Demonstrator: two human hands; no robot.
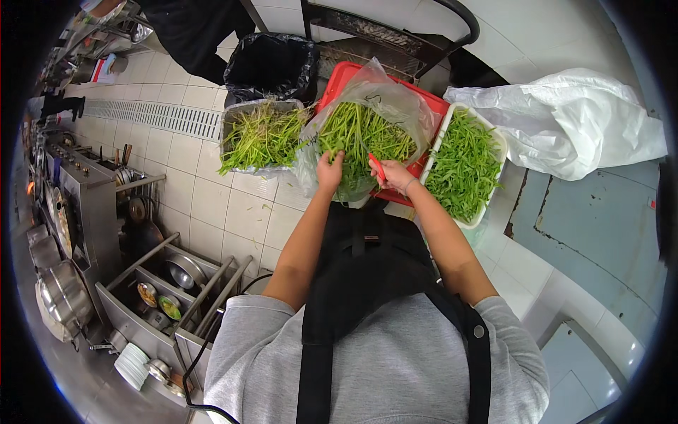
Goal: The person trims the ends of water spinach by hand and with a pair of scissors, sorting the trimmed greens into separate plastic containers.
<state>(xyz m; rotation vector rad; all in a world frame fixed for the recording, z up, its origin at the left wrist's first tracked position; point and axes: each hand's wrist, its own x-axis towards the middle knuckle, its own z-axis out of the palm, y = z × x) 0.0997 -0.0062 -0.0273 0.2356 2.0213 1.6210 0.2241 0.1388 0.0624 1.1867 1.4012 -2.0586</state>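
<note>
My left hand (331, 169) pinches some stems of leafy greens at the near edge of a clear plastic bag (312, 159). In my right hand (393, 176) is a pair of scissors with red handles (377, 167), its blades pointing into the greens (360, 124) in the bag. The bag lies open on a red plastic crate (339, 77). To the right stands a white plastic basket (501, 146) heaped with cut leaves (463, 164). A lined container at the left holds stems with roots (262, 135).
Behind the stems stands a bin with a black liner (270, 63). A white sack (572, 116) lies at the right. A metal cart frame (371, 32) is beyond the crate. Stainless kitchen counters (100, 212) run along the left, and a person in dark trousers (196, 32) stands upper left.
</note>
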